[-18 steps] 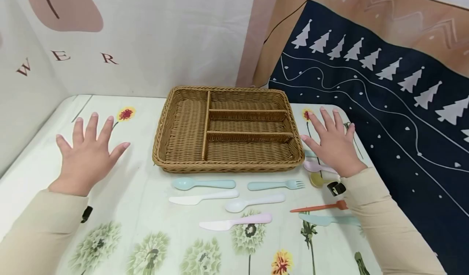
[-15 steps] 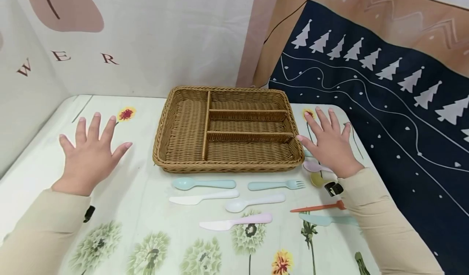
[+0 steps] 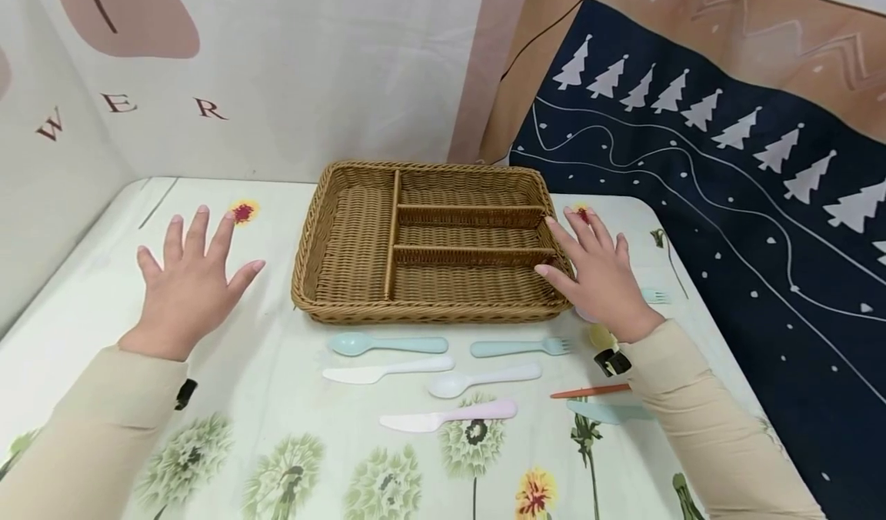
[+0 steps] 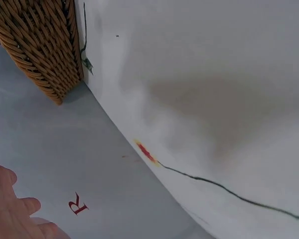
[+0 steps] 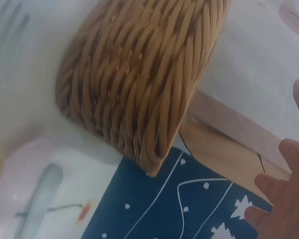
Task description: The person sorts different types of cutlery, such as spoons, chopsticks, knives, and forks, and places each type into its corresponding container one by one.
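My left hand [image 3: 187, 285] hovers over the left side of the table with its fingers spread, holding nothing. At the right end of the brown wicker basket [image 3: 443, 314], my right hand [image 3: 604, 278] overlaps the rim, fingers spread and nothing held. Thin dividers [image 3: 471, 251] split the basket into several compartments, all bare inside. In front of it lie a light blue spoon [image 3: 388, 344], a blue fork [image 3: 519, 347], a white knife [image 3: 388, 370], a pale lilac spoon [image 3: 484, 380] and a pink-handled knife [image 3: 450, 415]. In the right wrist view the basket's woven end [image 5: 134, 74] stands near the fingers.
An orange slim-handled piece [image 3: 588, 391] and a blue-green knife [image 3: 605, 411] lie partly under the right sleeve. A yellow round end [image 3: 601, 337] and blue fork tines [image 3: 655, 296] show around the right hand. Printed cloth hangs behind the table [image 3: 270, 428].
Both hands have moved inward: the left hand slightly rightward, the right hand leftward until it overlaps the basket's rim. The basket and cutlery keep their places on the table.
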Demonstrator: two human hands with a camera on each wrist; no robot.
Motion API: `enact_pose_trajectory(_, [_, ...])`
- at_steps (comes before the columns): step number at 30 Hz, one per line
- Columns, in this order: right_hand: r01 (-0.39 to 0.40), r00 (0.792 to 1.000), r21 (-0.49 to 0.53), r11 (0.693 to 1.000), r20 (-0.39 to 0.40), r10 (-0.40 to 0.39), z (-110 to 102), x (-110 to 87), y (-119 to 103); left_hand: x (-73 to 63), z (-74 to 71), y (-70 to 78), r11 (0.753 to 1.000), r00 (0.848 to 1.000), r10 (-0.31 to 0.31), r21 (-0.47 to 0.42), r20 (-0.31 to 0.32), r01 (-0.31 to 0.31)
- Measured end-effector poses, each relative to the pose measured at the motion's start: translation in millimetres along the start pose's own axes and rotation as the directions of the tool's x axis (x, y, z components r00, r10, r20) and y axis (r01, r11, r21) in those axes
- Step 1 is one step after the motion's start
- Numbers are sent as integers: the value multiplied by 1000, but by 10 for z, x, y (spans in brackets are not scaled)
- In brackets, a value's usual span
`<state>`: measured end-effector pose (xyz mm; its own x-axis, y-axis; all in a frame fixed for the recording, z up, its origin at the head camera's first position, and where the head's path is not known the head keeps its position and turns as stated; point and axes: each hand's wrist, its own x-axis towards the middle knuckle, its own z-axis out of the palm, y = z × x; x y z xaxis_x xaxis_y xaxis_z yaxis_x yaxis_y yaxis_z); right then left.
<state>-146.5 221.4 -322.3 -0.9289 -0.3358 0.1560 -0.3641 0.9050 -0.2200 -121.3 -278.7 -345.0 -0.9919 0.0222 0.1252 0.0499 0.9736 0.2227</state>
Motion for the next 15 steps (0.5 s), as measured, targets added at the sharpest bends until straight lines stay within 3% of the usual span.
enact_pose_trajectory(15, [152, 988, 134, 979, -44, -148, 192, -115, -182, 141, 133, 145, 988, 999, 9, -152, 33, -4])
